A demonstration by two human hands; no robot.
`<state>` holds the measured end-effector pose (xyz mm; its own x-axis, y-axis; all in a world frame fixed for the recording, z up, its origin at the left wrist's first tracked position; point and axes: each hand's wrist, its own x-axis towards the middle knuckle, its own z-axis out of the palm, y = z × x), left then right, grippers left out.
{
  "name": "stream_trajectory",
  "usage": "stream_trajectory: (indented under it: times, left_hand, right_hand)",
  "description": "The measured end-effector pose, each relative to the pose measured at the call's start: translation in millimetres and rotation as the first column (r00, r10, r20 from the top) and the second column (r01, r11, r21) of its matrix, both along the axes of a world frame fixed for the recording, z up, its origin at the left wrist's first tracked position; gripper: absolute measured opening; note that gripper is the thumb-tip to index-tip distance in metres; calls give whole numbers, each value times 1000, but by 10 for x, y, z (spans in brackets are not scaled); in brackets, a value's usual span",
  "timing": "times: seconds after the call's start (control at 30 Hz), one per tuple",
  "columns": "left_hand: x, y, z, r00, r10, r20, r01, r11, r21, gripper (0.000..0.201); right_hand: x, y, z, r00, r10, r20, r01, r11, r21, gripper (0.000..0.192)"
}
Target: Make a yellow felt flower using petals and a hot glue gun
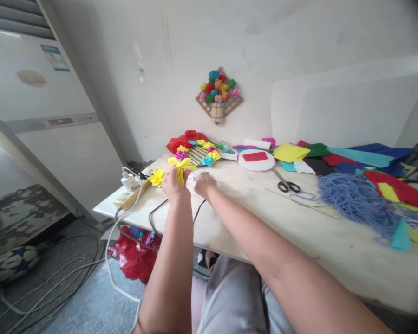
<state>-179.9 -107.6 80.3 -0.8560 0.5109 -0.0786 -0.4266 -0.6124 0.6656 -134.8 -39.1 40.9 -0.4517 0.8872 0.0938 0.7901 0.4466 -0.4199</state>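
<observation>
Two hands work close together here: keep your left hand (174, 184) pinched on the yellow paper flower (181, 168) while your right hand (204, 182), curled on something small and white, steadies it above the bench (251, 218).

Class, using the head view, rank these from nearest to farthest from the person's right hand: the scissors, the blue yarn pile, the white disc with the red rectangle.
1. White disc, just right of and behind the right hand.
2. Scissors, farther right, mid-table.
3. Blue yarn pile, far right.

Bare forearms, no sleeves; light grey trousers (230, 297)
</observation>
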Motion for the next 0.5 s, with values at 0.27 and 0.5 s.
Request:
stream_trajectory:
  times: [0.27,0.5]
  left_hand:
    - [130,129,61,1000,-24,18,23,1000,8,5]
    - [609,529,-171,965,-245,97,254,963,-87,2]
  right_hand:
    - [705,319,47,952,-289,-105,295,954,52,35]
    - [1630,692,-69,831,-261,-492,283,959,-31,32]
